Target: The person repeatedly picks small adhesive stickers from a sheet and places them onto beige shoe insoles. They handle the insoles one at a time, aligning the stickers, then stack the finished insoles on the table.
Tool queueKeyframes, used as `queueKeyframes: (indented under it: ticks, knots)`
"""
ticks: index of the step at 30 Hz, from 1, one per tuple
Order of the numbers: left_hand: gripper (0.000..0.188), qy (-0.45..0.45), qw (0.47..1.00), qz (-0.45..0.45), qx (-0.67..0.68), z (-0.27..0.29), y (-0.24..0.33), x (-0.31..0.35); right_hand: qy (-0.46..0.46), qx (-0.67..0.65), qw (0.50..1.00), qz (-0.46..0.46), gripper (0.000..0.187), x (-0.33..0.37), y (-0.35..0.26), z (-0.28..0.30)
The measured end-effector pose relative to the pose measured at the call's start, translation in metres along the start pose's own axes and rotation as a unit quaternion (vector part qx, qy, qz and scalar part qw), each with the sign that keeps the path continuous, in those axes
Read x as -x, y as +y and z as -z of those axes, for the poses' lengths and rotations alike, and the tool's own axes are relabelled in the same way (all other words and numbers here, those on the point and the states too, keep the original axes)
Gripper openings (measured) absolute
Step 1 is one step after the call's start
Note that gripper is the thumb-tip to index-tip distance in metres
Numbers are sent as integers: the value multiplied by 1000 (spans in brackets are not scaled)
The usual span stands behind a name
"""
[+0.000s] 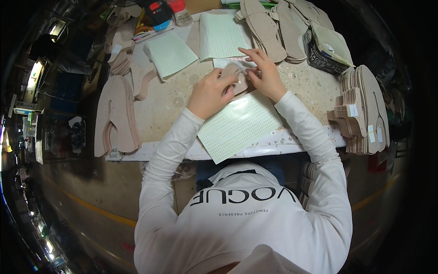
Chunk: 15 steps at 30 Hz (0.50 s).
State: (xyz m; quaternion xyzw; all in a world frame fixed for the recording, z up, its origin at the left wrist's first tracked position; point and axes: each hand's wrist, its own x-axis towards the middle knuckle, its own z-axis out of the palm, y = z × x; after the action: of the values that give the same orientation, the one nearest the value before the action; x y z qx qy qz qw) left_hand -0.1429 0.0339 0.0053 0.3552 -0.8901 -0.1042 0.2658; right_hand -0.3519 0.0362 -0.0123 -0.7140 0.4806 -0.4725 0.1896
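Note:
My left hand [212, 95] is closed around a small fanned stack of beige shoe-part pieces [232, 70], its fingers curled over their near side. At the stack's right edge is my right hand [268, 78]. Its thumb and one finger come together there, while the other fingers stretch out to the left; whatever lies in the pinch is too small to make out. Just below both hands, a pale green sheet of small printed labels [239, 123] lies at a slant over the table's front edge. Beneath the stack, another beige piece [240, 86] shows in part.
Two more label sheets [171, 55] lie farther back on the table [178, 102]. Beige stacks stand at the left [121, 112], the right [365, 107] and the back [264, 32]. An open black box [325, 52] sits back right, a red-capped jar [182, 14] back left.

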Motion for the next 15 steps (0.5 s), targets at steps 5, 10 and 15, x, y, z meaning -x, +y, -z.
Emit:
queueKeyframes:
  ticks: [5, 10, 15]
  knots:
    - [33, 3, 1000, 9, 29, -3, -6, 3, 15, 24, 999, -30, 53, 1, 1, 7]
    - [40, 42, 992, -40, 115, 3, -19, -4, -71, -175, 955, -229, 34, 2, -2, 2]
    - [52, 30, 979, 33, 200, 13, -7, 0, -73, -335, 889, -303, 49, 3, -5, -14]
